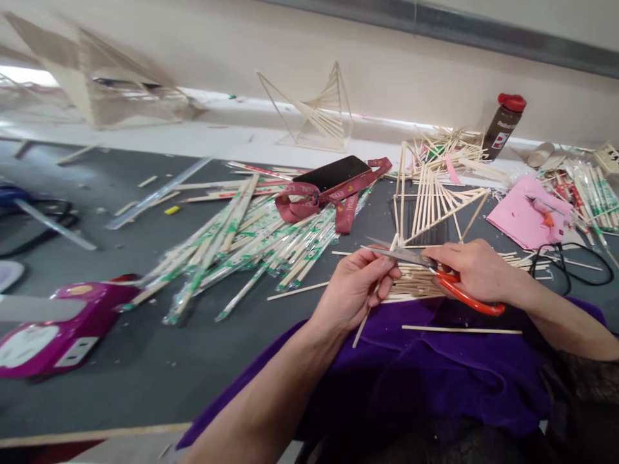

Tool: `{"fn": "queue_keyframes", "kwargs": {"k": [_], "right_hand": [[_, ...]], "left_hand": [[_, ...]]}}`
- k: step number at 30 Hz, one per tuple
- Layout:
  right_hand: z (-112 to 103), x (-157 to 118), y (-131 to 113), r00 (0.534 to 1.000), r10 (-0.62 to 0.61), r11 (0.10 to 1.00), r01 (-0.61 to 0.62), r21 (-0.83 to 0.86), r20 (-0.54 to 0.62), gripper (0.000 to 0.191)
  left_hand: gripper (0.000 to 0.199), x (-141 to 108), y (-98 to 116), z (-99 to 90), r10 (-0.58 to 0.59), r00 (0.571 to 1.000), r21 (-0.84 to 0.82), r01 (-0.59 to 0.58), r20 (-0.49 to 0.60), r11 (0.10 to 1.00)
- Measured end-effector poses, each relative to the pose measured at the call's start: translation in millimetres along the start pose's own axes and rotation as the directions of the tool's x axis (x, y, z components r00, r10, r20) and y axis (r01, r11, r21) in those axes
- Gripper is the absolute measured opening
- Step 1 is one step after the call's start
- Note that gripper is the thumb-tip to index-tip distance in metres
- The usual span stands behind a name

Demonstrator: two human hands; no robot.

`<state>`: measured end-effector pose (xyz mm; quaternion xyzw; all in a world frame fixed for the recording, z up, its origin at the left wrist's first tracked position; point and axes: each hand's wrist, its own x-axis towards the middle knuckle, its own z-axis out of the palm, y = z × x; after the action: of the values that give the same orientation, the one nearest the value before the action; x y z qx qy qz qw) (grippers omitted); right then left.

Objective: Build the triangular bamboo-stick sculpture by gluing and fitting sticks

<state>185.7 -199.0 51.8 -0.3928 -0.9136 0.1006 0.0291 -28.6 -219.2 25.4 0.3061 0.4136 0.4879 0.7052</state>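
My left hand is closed in a pinch around a thin wooden stick, whose lower end juts out below the palm over the purple cloth. In my right hand are orange-handled scissors, their blades parted and pointing left across the left fingertips. Whether the blades touch the stick is hard to make out. A loose stick lies on the cloth beneath my right hand. Just behind the hands stands a fan-shaped stick model, with a pile of bare sticks in front of it.
Wrapped chopsticks spread across the grey table, with a phone and red lanyard on them. A magenta device sits left. Behind are another stick model and a bottle. Pink paper and a black cable lie right.
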Motion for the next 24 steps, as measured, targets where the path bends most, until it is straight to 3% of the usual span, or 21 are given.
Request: {"fn": "queue_keyframes", "kwargs": {"k": [6, 13, 24], "right_hand": [[2.7, -0.1, 0.7, 1.000, -0.010, 1.000, 0.010, 0.002, 0.007, 0.038], [0.7, 0.0, -4.3, 0.998, -0.021, 0.996, 0.016, 0.086, 0.058, 0.061], [6.4, -0.7, -4.7, 0.996, -0.080, 0.987, 0.076, 0.139, 0.024, 0.053]], "left_hand": [[0.030, -0.4, -5.8, 2.7, -0.013, 0.999, -0.017, 0.013, -0.034, 1.000], [0.026, -7.7, -9.2, 3.6, -0.117, 0.993, 0.038, 0.118, -0.032, 0.992], [0.033, -12.5, -10.4, -1.3, -0.162, 0.986, 0.090, 0.165, -0.040, 0.982]]}}
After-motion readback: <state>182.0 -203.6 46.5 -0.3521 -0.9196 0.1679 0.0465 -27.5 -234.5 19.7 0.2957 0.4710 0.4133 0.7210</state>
